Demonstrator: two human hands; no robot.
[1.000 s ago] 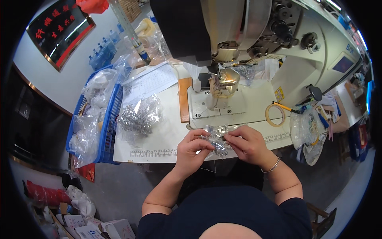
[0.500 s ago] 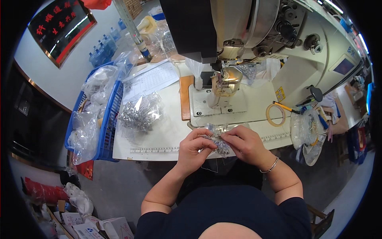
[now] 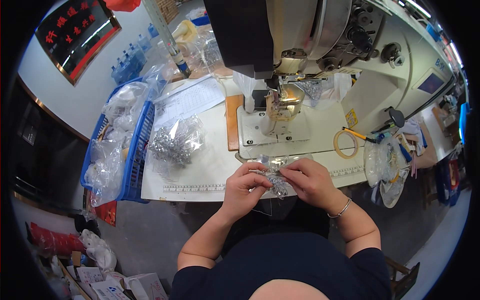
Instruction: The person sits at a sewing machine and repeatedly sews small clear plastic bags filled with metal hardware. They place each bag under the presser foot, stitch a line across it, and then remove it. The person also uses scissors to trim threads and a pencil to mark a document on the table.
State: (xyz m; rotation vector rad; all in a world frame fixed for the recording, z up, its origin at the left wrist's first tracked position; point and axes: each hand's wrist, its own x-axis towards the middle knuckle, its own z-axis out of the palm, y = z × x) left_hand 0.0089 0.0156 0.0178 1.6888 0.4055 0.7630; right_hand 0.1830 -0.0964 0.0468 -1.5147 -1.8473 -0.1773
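Note:
Between my two hands, at the front edge of the table, is a small clear plastic bag (image 3: 276, 162) with a cluster of shiny silver pieces (image 3: 279, 187) in or against it; their exact kind is too small to tell. My left hand (image 3: 245, 184) pinches the cluster's left side with thumb and fingers. On the other side my right hand (image 3: 309, 180), with a bracelet at its wrist, grips the upper right of the bag. Just beyond them stands the sewing machine (image 3: 277, 112), its needle area lit. A clear bag of silver pieces (image 3: 176, 142) lies left of my hands.
A blue basket (image 3: 145, 135) of plastic bags sits at the table's left edge. Printed sheets (image 3: 192, 100) lie behind the silver pieces. To the right are a tape roll (image 3: 346, 145), a yellow-orange cutter (image 3: 356, 134) and plastic bags (image 3: 387, 162). Boxes (image 3: 110, 289) stand on the floor, lower left.
My right hand has shifted very slightly to the right, and the silver cluster between my hands has turned a little. My left hand stays nearly in place.

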